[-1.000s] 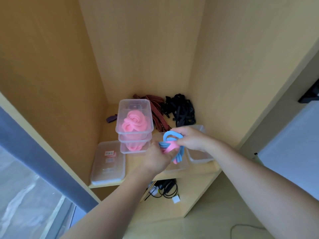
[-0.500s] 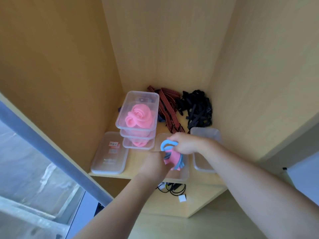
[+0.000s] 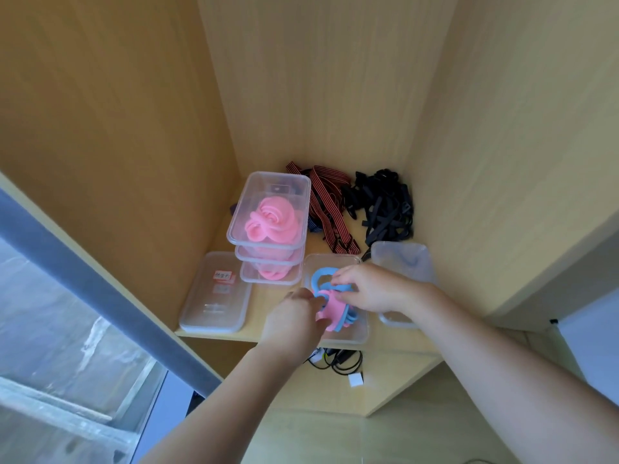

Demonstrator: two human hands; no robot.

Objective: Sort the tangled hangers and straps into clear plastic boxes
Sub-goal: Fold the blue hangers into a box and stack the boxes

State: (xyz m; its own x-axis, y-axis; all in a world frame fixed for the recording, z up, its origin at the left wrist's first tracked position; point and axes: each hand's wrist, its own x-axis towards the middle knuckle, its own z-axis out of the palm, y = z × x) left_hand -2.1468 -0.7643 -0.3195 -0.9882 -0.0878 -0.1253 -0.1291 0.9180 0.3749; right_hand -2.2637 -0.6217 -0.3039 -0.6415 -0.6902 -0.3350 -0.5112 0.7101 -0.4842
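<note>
Pink and blue hangers (image 3: 330, 309), tangled together, are held over an open box (image 3: 361, 333) at the near edge of the shelf (image 3: 263, 298); contact with the box floor cannot be told. Left hand (image 3: 291, 318) grips the pink part, fingers curled round it. Right hand (image 3: 371, 289) pinches the blue loop. A stack (image 3: 268, 195) of boxes holding pink hangers stands just left and farther back, with a lid (image 3: 214, 296) at near left. A right box (image 3: 402, 259) lies beside the open one. Striped straps (image 3: 330, 202) and black straps (image 3: 382, 202) lie loose at the far end.
</note>
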